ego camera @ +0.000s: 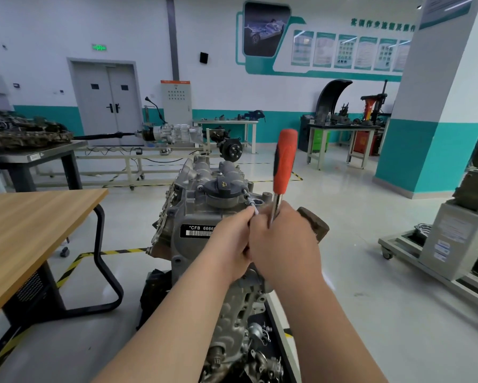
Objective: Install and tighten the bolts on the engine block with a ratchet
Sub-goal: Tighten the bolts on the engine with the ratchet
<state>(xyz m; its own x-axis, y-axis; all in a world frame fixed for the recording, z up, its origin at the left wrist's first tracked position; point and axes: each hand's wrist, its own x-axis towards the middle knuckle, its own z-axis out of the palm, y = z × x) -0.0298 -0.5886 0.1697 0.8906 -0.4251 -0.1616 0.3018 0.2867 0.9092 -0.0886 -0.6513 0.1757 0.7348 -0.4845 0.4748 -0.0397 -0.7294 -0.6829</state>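
A grey engine block point(199, 205) stands upright in front of me, with a black oil cap point(221, 186) on top and a black barcode label on its near face. My right hand point(285, 241) is shut on the steel shank of a ratchet point(284, 161), whose orange handle points straight up. My left hand point(232, 244) presses against the right one and pinches a thin metal extension with a bolt point(250, 201) that reaches toward the block's top right corner. The ratchet head is hidden behind my fingers.
A wooden table point(25, 233) with black legs stands to my left. A wheeled stand carrying grey equipment point(448, 244) is on the right, beside a white and teal pillar point(439, 106). Workbenches and drivetrain parts line the far wall. Loose metal parts point(260, 341) lie at the engine's base.
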